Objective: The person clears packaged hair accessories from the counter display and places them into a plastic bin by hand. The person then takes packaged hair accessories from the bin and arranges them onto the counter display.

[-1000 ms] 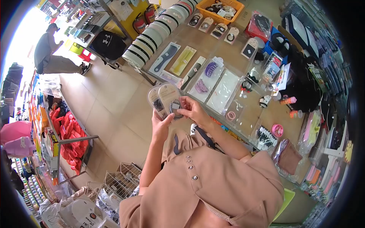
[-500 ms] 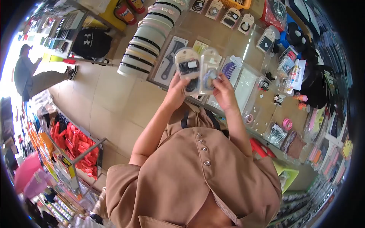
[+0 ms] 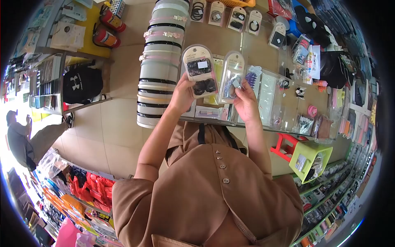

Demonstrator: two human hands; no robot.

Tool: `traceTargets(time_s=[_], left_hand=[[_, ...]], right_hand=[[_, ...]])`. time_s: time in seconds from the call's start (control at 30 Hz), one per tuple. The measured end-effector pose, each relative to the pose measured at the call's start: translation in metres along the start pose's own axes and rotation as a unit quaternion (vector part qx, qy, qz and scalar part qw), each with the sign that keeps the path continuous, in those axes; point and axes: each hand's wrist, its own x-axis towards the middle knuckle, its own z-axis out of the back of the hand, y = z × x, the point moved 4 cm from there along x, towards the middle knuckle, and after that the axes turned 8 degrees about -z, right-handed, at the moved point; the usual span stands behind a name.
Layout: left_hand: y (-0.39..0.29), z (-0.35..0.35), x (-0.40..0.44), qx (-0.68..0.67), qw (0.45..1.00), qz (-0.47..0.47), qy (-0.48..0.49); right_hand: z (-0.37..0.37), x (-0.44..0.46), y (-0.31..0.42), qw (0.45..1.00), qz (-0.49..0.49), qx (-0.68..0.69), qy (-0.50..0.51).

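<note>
- The left hand (image 3: 183, 94) is closed on the lower left edge of a clear plastic, round-topped pack of black hair ties (image 3: 200, 71), its thumb across the front.
- The right hand (image 3: 247, 106) is closed in a pinch on the lower right of a narrower clear plastic, round-topped pack with grey-blue contents (image 3: 233, 71).
- Both packs are raised over the near side of the brown, clear-covered bench (image 3: 205, 38), between a pale cylinder ringed with headbands (image 3: 160, 78) and a purple toothed hair clip (image 3: 254, 79). Their tops stand apart; whether their lower edges touch is unclear.
- The step in hand appears to be looking at the two packs side by side, fronts up.
- Moving either pack, I judge, calls for a light grip that does not crush the plastic.
- Both elbows are bent, forearms reaching forward from brown sleeves (image 3: 133, 195), wrists turned slightly inward.
</note>
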Motion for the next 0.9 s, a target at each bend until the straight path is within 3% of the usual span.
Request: traceTargets(time_s=[0.7, 0.9], left_hand=[[0.018, 0.045, 0.016, 0.055, 0.991, 0.022, -0.123], [0.024, 0.035, 0.038, 0.071, 0.985, 0.029, -0.153]], right_hand=[[0.052, 0.096, 0.002, 0.993, -0.027, -0.036, -0.108], [0.061, 0.118, 0.032, 0.986, 0.049, -0.044, -0.156]])
